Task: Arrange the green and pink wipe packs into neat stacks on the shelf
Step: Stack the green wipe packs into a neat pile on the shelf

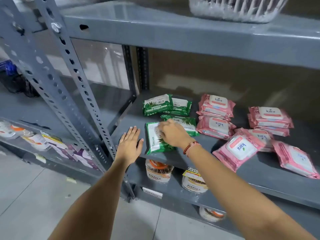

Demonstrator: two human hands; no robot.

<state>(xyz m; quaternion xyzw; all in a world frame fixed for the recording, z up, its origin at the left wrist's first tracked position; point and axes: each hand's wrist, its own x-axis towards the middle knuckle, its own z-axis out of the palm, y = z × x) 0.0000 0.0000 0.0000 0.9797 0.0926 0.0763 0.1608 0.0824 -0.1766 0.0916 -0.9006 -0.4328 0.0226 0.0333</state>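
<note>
Several green wipe packs lie on the grey shelf (190,163). The nearest green pack (153,141) sits at the front edge, and my right hand (171,134) rests on top of it with fingers curled over its far end. Another green pack (187,123) lies just behind that hand, and a pair of green packs (166,104) sits further back. My left hand (129,144) is flat and open on the shelf, just left of the nearest green pack. Pink wipe packs are to the right: a small stack (216,105), a second stack (270,118), and loose ones (239,149).
A perforated grey upright (83,94) stands left of my hands. The shelf above (173,32) carries a white basket (233,7). Clear jars (158,170) stand on the shelf below. More goods sit on a neighbouring rack (43,141) at the left.
</note>
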